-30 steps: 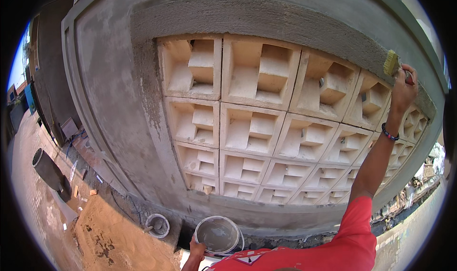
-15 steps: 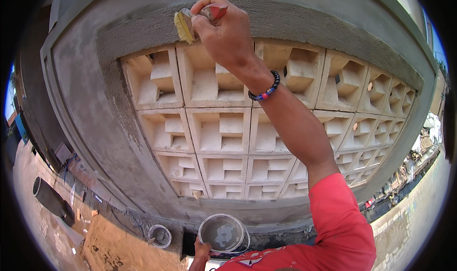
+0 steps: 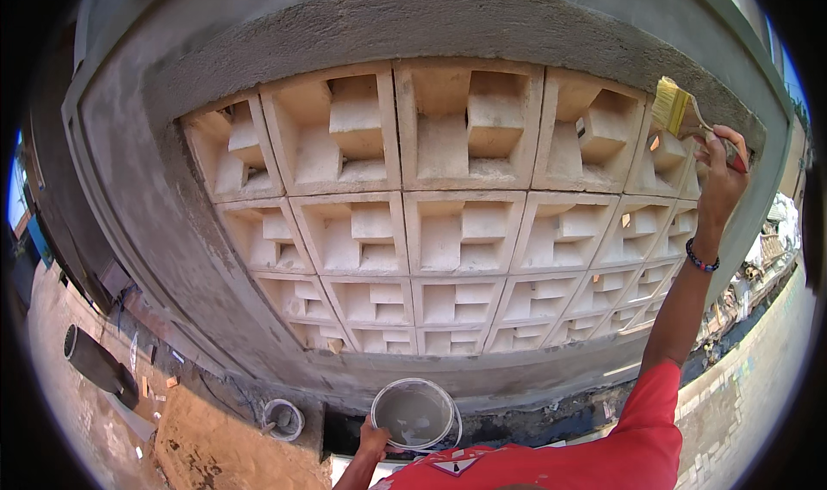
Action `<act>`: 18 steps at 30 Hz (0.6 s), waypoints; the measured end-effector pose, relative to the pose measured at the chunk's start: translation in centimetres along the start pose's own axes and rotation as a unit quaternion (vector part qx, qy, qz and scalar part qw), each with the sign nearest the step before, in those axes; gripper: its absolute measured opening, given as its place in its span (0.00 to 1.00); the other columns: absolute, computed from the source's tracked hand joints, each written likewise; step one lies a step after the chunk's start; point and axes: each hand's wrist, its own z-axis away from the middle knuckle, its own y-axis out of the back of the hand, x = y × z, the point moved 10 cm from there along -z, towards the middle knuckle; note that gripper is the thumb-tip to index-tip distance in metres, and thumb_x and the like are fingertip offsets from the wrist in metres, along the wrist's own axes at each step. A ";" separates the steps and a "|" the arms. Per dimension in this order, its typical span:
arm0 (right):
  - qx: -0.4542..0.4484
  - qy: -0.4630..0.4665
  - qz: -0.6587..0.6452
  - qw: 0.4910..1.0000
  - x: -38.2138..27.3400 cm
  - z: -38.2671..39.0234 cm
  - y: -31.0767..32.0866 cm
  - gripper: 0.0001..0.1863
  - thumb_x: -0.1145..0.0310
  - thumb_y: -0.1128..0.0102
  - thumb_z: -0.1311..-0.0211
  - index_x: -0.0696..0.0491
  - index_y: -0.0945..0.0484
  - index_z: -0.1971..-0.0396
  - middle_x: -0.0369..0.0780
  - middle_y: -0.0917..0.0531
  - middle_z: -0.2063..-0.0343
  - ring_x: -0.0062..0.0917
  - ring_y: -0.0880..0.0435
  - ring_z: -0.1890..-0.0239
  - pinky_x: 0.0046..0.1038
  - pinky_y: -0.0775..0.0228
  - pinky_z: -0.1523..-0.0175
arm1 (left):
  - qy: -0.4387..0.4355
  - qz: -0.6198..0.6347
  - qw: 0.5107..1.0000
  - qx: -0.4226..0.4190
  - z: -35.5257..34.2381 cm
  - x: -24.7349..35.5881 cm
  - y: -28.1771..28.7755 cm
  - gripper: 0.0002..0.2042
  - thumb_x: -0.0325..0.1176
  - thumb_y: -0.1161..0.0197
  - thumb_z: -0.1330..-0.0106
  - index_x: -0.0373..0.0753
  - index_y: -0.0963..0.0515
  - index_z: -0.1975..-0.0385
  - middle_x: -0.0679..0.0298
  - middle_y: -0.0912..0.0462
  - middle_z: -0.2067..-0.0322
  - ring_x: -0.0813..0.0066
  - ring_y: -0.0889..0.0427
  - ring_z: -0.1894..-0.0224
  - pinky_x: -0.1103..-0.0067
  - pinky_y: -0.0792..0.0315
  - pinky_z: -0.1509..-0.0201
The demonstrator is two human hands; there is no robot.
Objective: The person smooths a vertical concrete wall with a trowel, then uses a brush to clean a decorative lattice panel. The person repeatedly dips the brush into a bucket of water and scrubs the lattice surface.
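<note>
My right hand [image 3: 724, 176] is closed round the red handle of a flat paintbrush [image 3: 670, 104] with pale yellow bristles. It is raised at the upper right, the bristles by the lower edge of the grey plaster band [image 3: 448, 21]. Whether the bristles touch the plaster I cannot tell. Low in front of me, my left hand [image 3: 373, 438] grips the rim of a round white bucket [image 3: 415, 383] with grey, watery slurry inside. Under the band, cream ventilation blocks [image 3: 465, 189] with stepped openings fill the wall in rows.
A smaller bucket [image 3: 282, 419] with a tool in it stands left of mine, beside a heap of brown sand [image 3: 207, 443]. Further left lies a dark cylinder [image 3: 95, 361]. A dark trench [image 3: 551, 421] runs along the wall's foot. Rubble and white sacks [image 3: 775, 227] are at the far right.
My right hand has carried the paintbrush from the upper left of the band across to the upper right. My left hand still holds the bucket, which sits slightly further right in view.
</note>
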 end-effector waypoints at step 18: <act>-0.794 -0.204 -0.099 0.565 -0.5 58.1 -11.6 0.13 0.64 0.42 0.50 0.51 0.21 0.63 0.40 0.21 0.79 0.34 0.20 0.73 0.35 0.31 0.66 | -0.009 0.085 0.989 -0.123 -0.9 1.9 -13.1 0.25 0.14 0.54 0.47 0.41 0.37 0.47 0.50 0.27 0.58 0.48 0.18 0.67 0.59 0.17 0.80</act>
